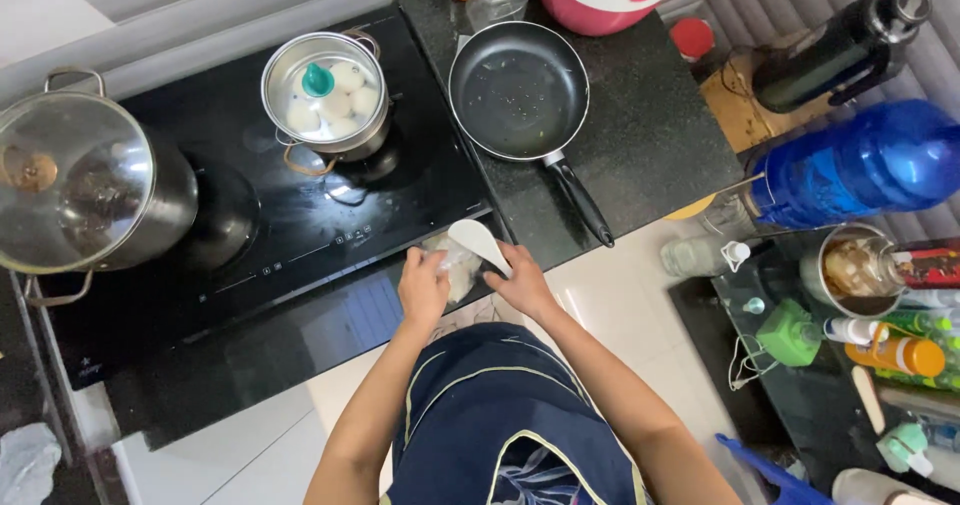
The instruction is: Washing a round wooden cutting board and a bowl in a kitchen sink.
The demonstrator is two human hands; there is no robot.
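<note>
Stockpot, steel, glass-lidded, far left on the black cooktop. Saucepan, lidded with a teal knob, pale round items inside, on the rear burner. Frying pan, black, empty save for specks, on the dark counter, handle pointing toward the person.

Left hand: closed around a small clear bag at the cooktop's front edge; contents not legible.

Right hand: gripping a white spoon by its handle, bowl resting above the bag's mouth.

Handling note, as a judgement: the bag is limp, so the left hand would do best pinching its rim open and steady while the spoon enters shallowly; working over the cooktop rather than its lip would catch spills.

Bottles, blue and dark, and assorted containers, far right, well apart from both hands.
</note>
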